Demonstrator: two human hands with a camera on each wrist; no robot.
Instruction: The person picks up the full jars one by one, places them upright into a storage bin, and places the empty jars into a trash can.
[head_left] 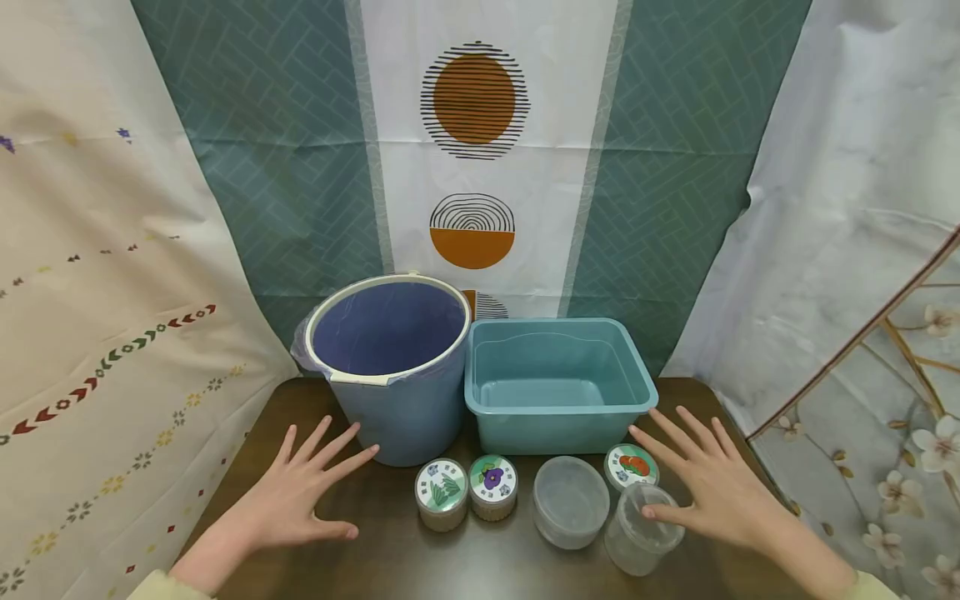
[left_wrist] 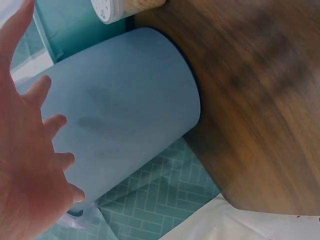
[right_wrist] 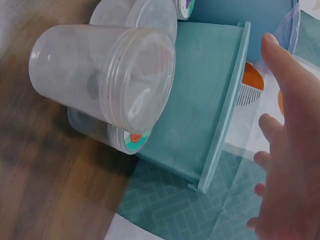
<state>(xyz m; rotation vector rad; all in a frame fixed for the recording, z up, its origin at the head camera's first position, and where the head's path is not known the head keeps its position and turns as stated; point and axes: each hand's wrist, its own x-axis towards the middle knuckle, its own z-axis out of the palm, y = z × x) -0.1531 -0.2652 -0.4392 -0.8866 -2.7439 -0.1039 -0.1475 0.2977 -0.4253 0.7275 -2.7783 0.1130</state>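
Fingers spread, my left hand (head_left: 296,492) hovers in front of the blue bucket (head_left: 408,417) and holds nothing. My right hand (head_left: 716,487) is likewise spread and bare, over the right side of the table, its thumb overlapping a tall clear jar (head_left: 637,542) in the head view. Left of that jar stands a wider clear tub (head_left: 572,500) with a lid. A small jar with a tomato label (head_left: 632,467) sits behind the tall one. Two more small jars, one with a green-leaf label (head_left: 441,492) and one with a purple-flower label (head_left: 492,485), stand in the middle.
A teal plastic basin (head_left: 558,431) stands at the back, right beside the bucket, which has a plastic bag over its rim (head_left: 360,377). Patterned cloths hang behind and on both sides of the dark wooden table (head_left: 420,571).
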